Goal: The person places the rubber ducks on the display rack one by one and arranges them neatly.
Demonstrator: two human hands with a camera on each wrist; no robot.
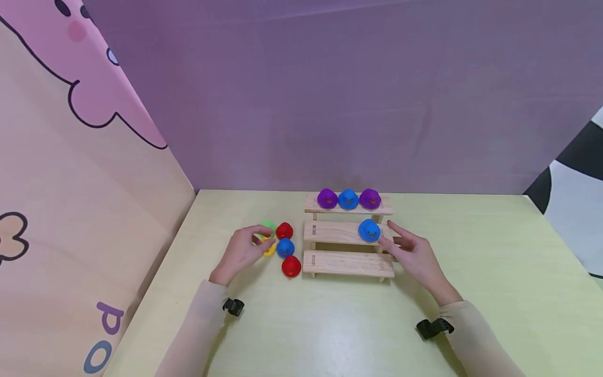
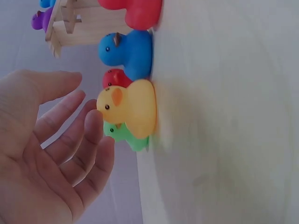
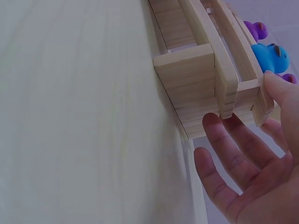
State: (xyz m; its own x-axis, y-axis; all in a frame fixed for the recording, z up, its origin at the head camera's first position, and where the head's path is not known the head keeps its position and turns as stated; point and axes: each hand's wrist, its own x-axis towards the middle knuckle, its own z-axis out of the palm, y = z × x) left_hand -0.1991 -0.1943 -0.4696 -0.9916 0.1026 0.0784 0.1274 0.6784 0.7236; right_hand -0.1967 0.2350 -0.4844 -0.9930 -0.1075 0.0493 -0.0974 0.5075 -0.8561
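- Your left hand (image 1: 244,248) is at the loose ducks, its thumb and fingers apart and gently bent, gripping nothing.
- The yellow duck (image 2: 135,107) sits upright on the table (image 1: 330,324), right at your left fingertips; you cannot tell whether they touch it.
- The green duck (image 2: 125,134) stands just beyond the yellow one.
- To the right of those two are a far red duck (image 1: 285,231), a blue duck (image 1: 285,247) and a near red duck (image 1: 291,266), all left of the stand.
- Your right hand (image 1: 414,256) is at the right end of the wooden stand (image 1: 348,263), fingers spread and slightly bent, closed round nothing.
- Your right thumb tip is at the middle-step duck (image 1: 369,230), a blue one at that step's right end; contact is hard to tell.
- On the top step, two purple ducks (image 1: 327,198) flank another blue duck (image 1: 348,199).
- Behind the table you have a purple backdrop (image 1: 353,104).
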